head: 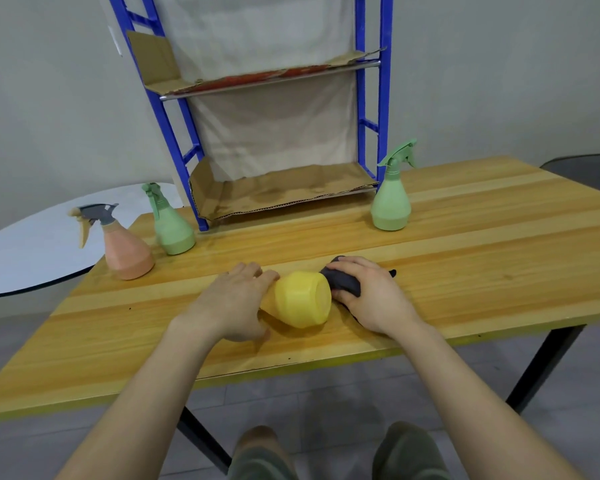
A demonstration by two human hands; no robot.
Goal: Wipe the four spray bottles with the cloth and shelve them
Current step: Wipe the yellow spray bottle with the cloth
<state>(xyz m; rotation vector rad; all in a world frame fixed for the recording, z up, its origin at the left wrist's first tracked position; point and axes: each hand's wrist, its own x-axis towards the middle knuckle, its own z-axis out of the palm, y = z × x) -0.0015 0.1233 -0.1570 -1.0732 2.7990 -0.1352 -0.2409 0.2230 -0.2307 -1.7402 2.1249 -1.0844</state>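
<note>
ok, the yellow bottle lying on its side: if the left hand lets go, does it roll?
Probably. The yellow bottle lies on its side on the table, and its round, tapered body would likely curl in an arc. It looks like thin plastic, so probably light. The left hand steadies it while the right hand presses the cloth against its base.

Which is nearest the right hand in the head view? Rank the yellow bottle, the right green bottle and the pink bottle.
1. Yellow bottle: lying just left of the right hand.
2. Right green bottle: upright behind it, beside the shelf.
3. Pink bottle: far left, at the table edge.
</note>
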